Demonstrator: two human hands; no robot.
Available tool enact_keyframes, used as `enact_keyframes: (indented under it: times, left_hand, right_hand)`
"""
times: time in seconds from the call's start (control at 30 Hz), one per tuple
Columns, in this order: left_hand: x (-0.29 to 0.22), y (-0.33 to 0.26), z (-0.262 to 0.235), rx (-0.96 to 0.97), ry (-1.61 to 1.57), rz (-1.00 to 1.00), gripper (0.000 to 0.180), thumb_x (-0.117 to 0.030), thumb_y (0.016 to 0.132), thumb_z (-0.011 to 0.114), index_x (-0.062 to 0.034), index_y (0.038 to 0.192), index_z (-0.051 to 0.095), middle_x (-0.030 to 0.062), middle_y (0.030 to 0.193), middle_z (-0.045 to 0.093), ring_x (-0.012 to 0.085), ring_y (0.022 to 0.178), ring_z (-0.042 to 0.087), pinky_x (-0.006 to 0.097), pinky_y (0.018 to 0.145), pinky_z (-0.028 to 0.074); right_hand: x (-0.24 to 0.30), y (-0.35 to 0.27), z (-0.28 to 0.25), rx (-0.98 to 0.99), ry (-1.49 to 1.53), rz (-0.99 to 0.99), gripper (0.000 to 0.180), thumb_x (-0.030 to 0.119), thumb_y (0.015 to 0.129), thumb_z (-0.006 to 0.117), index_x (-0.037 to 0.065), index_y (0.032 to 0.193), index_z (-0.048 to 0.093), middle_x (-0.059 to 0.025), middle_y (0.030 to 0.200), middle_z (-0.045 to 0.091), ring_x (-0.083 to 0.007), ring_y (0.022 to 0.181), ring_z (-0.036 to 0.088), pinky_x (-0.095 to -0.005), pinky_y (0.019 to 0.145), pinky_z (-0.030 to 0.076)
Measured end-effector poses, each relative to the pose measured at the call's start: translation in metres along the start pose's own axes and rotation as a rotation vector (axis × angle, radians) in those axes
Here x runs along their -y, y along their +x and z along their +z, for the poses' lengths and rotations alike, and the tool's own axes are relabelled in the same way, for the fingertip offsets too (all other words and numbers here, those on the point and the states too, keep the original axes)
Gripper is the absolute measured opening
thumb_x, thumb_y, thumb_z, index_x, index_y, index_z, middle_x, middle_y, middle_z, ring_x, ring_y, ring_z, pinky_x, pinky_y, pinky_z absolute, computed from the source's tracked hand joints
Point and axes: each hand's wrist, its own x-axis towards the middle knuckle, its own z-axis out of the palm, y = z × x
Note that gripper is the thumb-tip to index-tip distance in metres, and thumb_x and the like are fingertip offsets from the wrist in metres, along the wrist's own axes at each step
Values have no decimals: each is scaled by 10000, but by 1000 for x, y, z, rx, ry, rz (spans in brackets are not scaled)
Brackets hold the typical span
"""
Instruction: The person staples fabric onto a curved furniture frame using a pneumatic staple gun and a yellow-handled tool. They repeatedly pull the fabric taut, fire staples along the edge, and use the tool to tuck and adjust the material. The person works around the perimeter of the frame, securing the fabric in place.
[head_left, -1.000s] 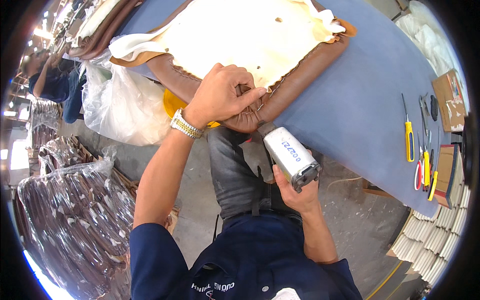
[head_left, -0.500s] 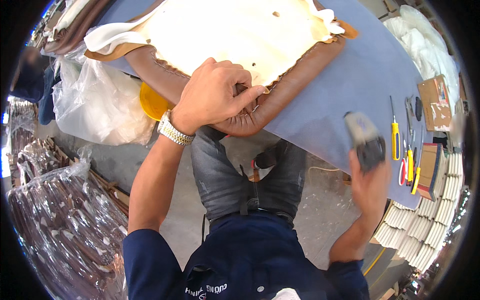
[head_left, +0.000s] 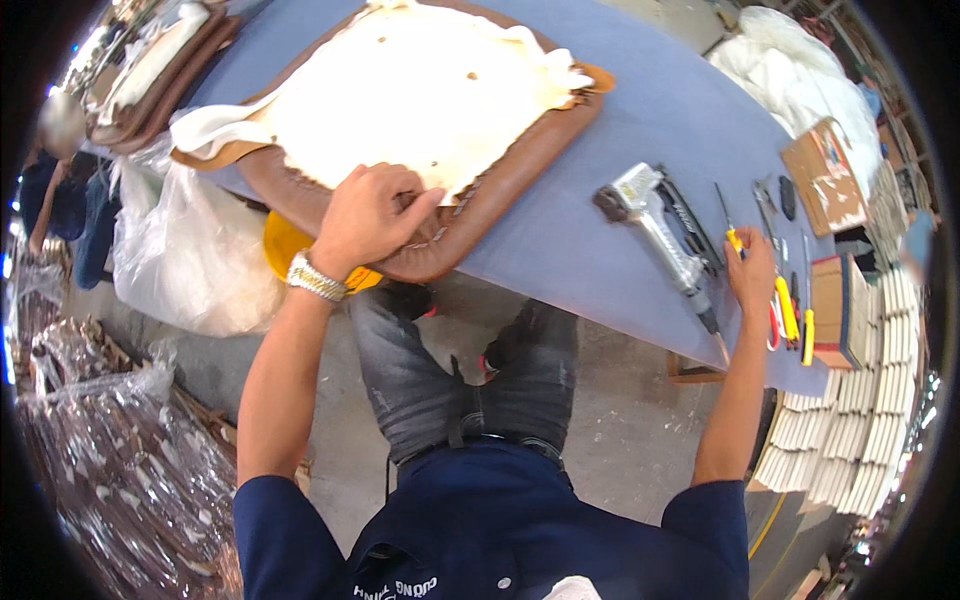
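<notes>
A brown leather cushion (head_left: pixel 545 140) lies on the blue-grey table, its pale backing facing up and a row of staples along the near edge. My left hand (head_left: pixel 372 218), with a metal watch at the wrist, is closed on the cushion's near corner, thumb against the edge of the backing. At the table's right side, my right hand (head_left: pixel 750 270) has its fingers closed round the yellow handle of a screwdriver (head_left: pixel 733 239). Between the cushion and that hand, a grey and black staple gun (head_left: pixel 658 225) rests on the table, hose end toward me.
Beside my right hand lie more yellow-handled screwdrivers (head_left: pixel 786 308) and pliers (head_left: pixel 765 200). Boxes (head_left: pixel 825 178) stand at the table's right edge. A yellow round object (head_left: pixel 282 247) and plastic bags (head_left: pixel 180 230) are on the left. Another person (head_left: pixel 60 200) stands at far left.
My right hand has let go of the staple gun, now lying on the table, and moved right to a screwdriver. The left hand keeps its hold on the cushion corner. The view has shifted.
</notes>
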Motion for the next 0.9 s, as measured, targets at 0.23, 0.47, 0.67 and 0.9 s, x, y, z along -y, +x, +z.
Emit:
enact_keyframes:
  times: [0.23, 0.47, 0.67, 0.9]
  left_hand:
    - [-5, -12, -15, 17, -45, 93, 390, -428, 831, 803, -63, 952, 741, 87, 864, 682, 283, 856, 618, 395, 816, 482]
    - [5, -12, -22, 142, -95, 118, 470, -421, 770, 852, -72, 1062, 734, 108, 918, 677, 298, 914, 626, 390, 840, 495]
    - [6, -7, -12, 111, -191, 81, 399, -443, 828, 809, -73, 968, 755, 121, 853, 712, 302, 817, 674, 384, 748, 523]
    - [4, -8, -5, 51, -240, 8, 353, -435, 847, 793, -90, 918, 768, 96, 780, 710, 288, 756, 668, 387, 717, 520]
  right_hand:
    - [-4, 10, -26, 97, 156, 101, 333, 309, 929, 725, -3, 1036, 677, -177, 913, 729, -360, 870, 709, -450, 766, 540]
    - [139, -65, -114, 266, 1220, 19, 332, 170, 1009, 632, 31, 1308, 591, -113, 1044, 688, -160, 789, 671, -312, 678, 538]
    - [237, -104, -97, 433, 766, -590, 476, 107, 931, 695, 89, 1390, 571, -171, 1098, 675, -329, 890, 705, -418, 783, 569]
    - [260, -111, -106, 421, 436, -630, 531, 56, 877, 743, 118, 1386, 604, -122, 1048, 664, -315, 843, 681, -385, 694, 550]
